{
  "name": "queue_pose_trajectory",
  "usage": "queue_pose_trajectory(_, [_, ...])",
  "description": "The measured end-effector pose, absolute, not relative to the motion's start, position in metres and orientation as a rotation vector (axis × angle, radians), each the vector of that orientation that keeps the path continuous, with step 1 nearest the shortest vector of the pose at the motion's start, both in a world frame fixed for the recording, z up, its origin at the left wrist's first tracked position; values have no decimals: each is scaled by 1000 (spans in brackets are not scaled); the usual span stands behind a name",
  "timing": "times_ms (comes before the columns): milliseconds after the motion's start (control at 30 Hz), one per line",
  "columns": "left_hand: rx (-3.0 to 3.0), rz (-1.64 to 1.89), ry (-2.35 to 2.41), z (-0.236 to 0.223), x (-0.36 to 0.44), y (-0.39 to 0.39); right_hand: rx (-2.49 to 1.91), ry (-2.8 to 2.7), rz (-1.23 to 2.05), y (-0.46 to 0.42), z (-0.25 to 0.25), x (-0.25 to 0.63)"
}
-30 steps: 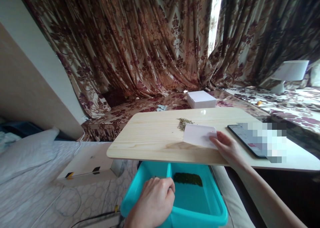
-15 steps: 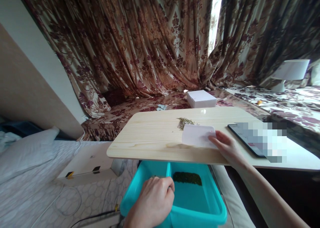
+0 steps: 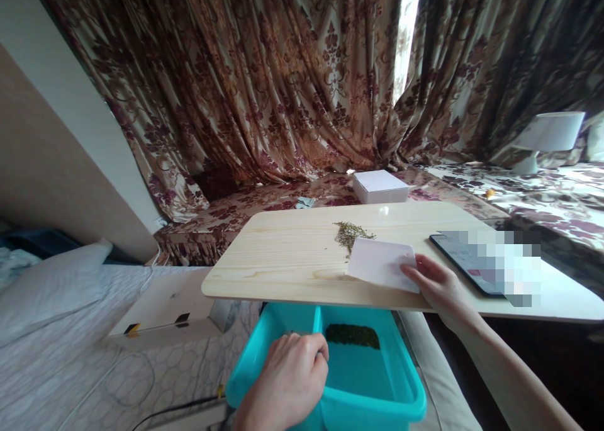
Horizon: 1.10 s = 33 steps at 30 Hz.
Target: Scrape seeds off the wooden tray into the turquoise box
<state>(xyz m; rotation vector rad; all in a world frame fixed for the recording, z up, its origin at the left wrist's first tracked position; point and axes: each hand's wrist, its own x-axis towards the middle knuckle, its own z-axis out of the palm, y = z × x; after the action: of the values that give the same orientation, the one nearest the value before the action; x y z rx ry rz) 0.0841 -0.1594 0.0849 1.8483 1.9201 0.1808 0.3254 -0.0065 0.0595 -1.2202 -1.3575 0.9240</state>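
Note:
My right hand [image 3: 438,284] pinches the right end of a flat white scraper [image 3: 383,264] with rounded corners, held tilted low over the wooden tabletop [image 3: 278,255]. Just beyond its far left corner lies a loose heap of small greenish grains [image 3: 350,233], a few scattered around it. My left hand [image 3: 295,371] is closed over the divider of a teal two-part bin [image 3: 368,396] below the table's front edge; its fingertips are hidden. A dark green layer of grains [image 3: 353,335] covers the far part of the bin's right compartment. My hand hides much of the left compartment.
A tablet [image 3: 465,264], partly blurred out, lies on the table's right side. Behind the table is a white box [image 3: 380,187]. A flat white case [image 3: 165,308] rests on the bed at left, near cables. A lamp [image 3: 550,132] stands far right.
The scraper first shifted slightly left, then moved right and toward me with my right hand, uncovering more of the heap's near edge. My left hand has stayed on the bin.

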Motion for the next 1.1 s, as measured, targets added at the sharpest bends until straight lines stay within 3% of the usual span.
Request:
queue_pose_trajectory(300, [1877,194,1915,82,88,-157,-1201,-1331,965,-11,62,324])
queue_pose_trajectory(733, [2267,-158,1592,97,156,-139,-1194,-1424,869,16,39,353])
queue_pose_trajectory(1100, [2204,-167,1615,104,159,-139,-1138,-1517,1049,-10,56,326])
